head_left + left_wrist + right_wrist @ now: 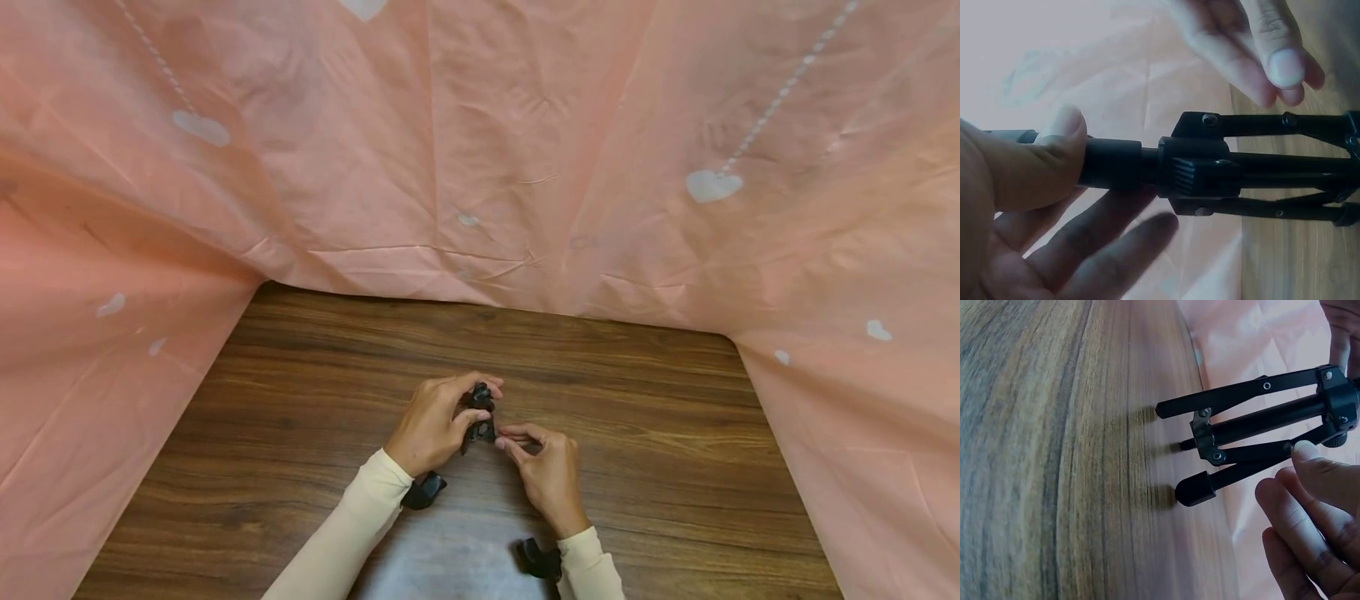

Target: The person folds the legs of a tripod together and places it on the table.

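A small black tripod (481, 427) stands over the wooden table in front of me, its legs drawn in near the centre column. My left hand (429, 427) grips its upper column, thumb on one side and fingers behind, as the left wrist view shows. The hinged legs (1254, 125) and their braces fan slightly from the collar. In the right wrist view a rounded foot cap (1195, 489) ends one leg, close over the tabletop. Beside that leg is my right hand (553, 475), its thumb tip overlapping the leg there, while the left wrist view shows a small gap.
The dark wood-grain table (315, 375) spreads around both hands. A pink sheet (487, 150) with white hearts hangs behind it and along both sides. Black wrist devices (424, 491) sit under the cream sleeves (348, 517).
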A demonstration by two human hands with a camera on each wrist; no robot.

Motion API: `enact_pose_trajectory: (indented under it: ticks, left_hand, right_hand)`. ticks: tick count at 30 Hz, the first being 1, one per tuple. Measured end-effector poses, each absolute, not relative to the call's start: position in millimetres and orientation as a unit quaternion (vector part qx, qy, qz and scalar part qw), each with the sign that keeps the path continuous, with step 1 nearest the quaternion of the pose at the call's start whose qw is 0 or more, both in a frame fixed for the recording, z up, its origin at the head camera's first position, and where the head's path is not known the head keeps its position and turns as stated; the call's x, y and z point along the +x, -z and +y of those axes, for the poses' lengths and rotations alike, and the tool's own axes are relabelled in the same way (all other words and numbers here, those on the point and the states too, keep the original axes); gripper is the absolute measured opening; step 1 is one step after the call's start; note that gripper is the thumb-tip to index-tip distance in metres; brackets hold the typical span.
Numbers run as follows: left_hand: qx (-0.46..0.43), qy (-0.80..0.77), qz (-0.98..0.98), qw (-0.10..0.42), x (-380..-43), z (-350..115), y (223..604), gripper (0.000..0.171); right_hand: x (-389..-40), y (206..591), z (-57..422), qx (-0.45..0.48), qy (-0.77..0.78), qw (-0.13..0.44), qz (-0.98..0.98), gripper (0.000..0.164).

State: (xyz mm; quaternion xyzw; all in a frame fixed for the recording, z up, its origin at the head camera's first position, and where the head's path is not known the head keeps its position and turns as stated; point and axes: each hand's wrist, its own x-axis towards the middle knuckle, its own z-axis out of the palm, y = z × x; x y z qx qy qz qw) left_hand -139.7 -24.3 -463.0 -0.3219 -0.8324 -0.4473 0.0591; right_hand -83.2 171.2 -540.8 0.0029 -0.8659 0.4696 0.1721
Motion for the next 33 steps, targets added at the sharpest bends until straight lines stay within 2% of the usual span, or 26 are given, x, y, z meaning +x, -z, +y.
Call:
enact_pose_trajectory:
  ticks: [7,18,33]
  left_hand:
    - [-0.313,0.467,-0.826,0.040,-142,-25,465,0.036]
    - [-0.301,0.544,-0.783,-0.013,-145,-24,470,0.031]
    - [-0.284,0.576,-0.765,-0.044,-145,-25,470,0.028]
  right_hand:
    - [-87,542,167,0.006,-0.466,0.163,-0.870,0.014]
    - [-94,546,161,-0.011,-0.430,0.193,-0.882,0.009]
    - [-94,550,160,-0.003,-0.434,0.192,-0.880,0.008]
